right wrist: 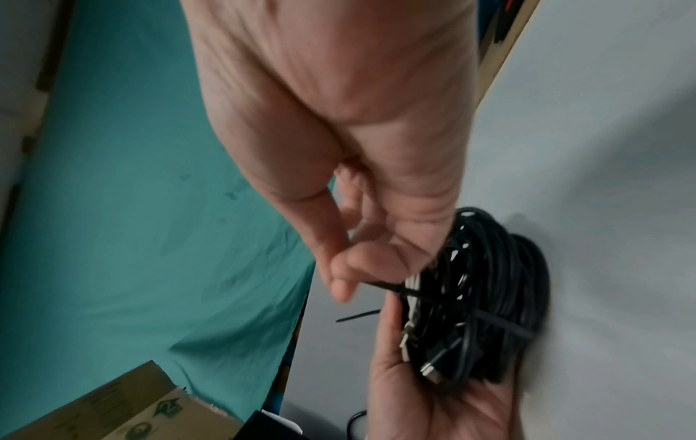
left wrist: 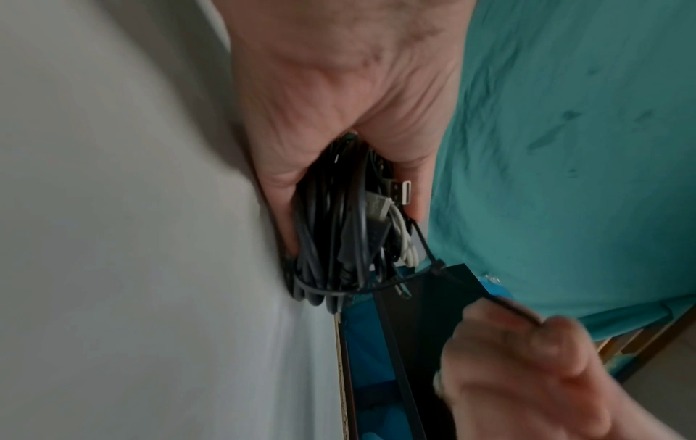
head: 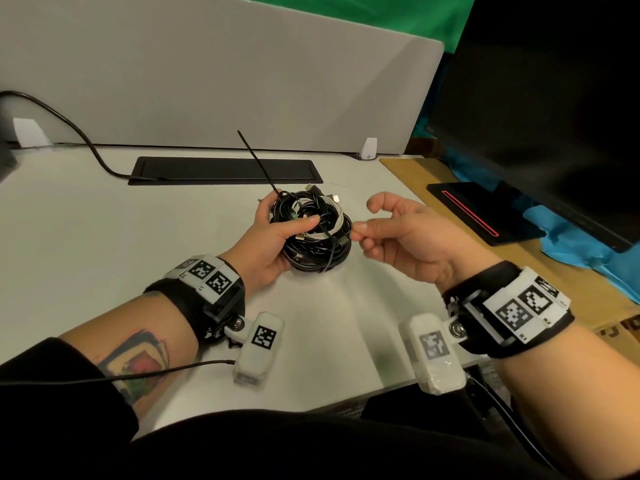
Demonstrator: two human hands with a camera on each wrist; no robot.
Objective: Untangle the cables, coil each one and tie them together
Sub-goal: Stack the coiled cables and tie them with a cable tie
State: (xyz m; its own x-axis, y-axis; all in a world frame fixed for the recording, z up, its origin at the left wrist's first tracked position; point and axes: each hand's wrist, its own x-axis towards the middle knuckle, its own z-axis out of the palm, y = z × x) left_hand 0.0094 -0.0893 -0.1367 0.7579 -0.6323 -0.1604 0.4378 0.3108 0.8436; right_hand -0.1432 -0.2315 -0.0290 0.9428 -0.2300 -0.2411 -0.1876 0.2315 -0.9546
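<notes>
A pale grey fabric divider panel [head: 221,74] is standing along the back of the white desk [head: 86,244]. A black rectangular cable-port cover [head: 225,170] is lying flat near it, a black cord [head: 69,129] running into its left end. A dark monitor [head: 540,109] is sitting to the right, blue-green cloth [head: 575,244] bunching beneath its stand.

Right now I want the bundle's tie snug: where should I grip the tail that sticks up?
Pinch the tail low, close to the bundle, coming from the far left. It stands stiff and slants up and away there, clear of the left hand that holds the bundle.
</notes>
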